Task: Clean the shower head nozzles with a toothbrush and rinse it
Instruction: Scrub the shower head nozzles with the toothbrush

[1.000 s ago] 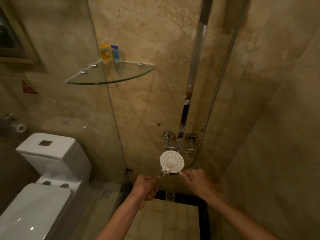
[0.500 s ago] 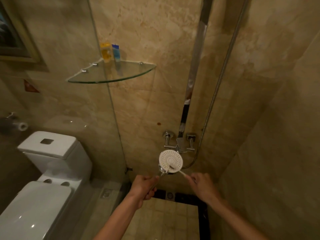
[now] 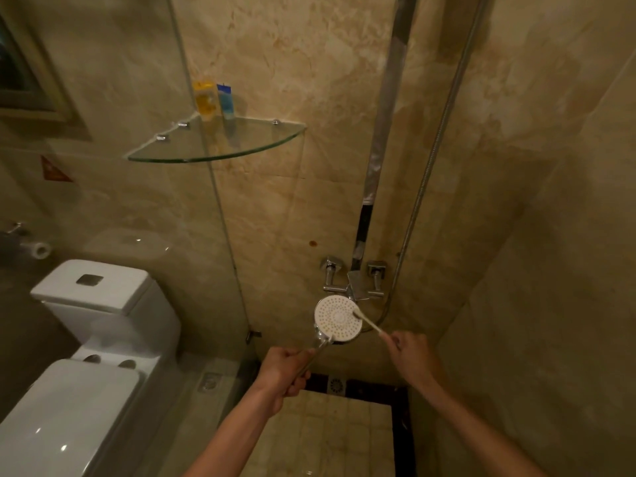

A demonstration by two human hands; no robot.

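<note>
A round white shower head [image 3: 335, 318] with a chrome handle faces me, its nozzle face up toward the camera. My left hand [image 3: 284, 371] grips that handle from below. My right hand [image 3: 409, 356] pinches the end of a white toothbrush [image 3: 367, 323], whose bristle end lies on the right edge of the nozzle face. A metal hose [image 3: 432, 160] runs up the wall from the tap.
The chrome mixer tap [image 3: 354, 282] sits on the wall just behind the shower head. A glass corner shelf [image 3: 220, 146] holds two small bottles [image 3: 213, 99]. A glass partition [image 3: 192, 98] separates the white toilet [image 3: 86, 339] at left. A floor drain [image 3: 336, 385] lies below.
The toothbrush head has moved from the lower middle of the nozzle face to its right edge. My right hand has shifted slightly right and up. My left hand keeps its hold.
</note>
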